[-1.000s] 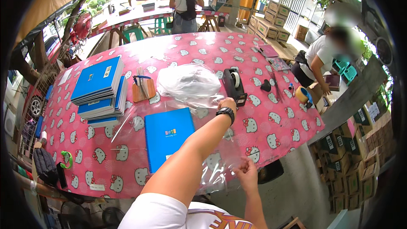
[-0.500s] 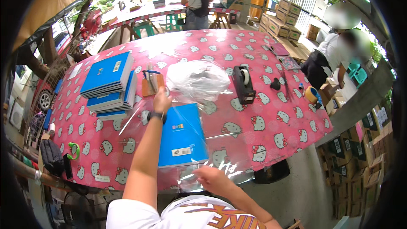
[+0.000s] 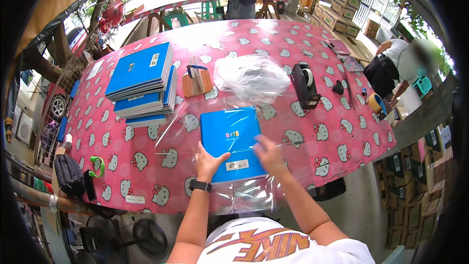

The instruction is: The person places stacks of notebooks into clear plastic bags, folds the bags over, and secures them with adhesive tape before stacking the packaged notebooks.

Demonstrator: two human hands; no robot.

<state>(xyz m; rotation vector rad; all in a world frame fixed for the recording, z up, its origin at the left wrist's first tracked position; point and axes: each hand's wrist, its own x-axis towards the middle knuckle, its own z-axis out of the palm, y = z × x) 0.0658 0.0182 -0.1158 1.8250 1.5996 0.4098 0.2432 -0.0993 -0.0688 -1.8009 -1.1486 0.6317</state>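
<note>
A blue spiral notebook (image 3: 229, 132) lies flat in front of me on a sheet of clear plastic film (image 3: 249, 193). My left hand (image 3: 207, 164) rests at its lower left edge, fingers spread upward and thumb across the cover. At its right edge is my right hand (image 3: 270, 157), blurred by motion, so its fingers are hard to read. A stack of blue spiral notebooks (image 3: 139, 71) stands to the left. Beyond the notebook lies a bunched clear plastic bag or film (image 3: 251, 76).
A small wooden holder (image 3: 197, 83) with thin tools stands beside the stack. The black tape dispenser (image 3: 305, 85) is right of the plastic. A tape roll (image 3: 376, 102) sits near the pink patterned table's right edge. A black pouch (image 3: 69, 175) lies at left. Another person (image 3: 388, 63) bends at right.
My left hand has come back from the wooden holder to the notebook's left edge. My right hand has moved up from the film's near edge to the notebook's right side.
</note>
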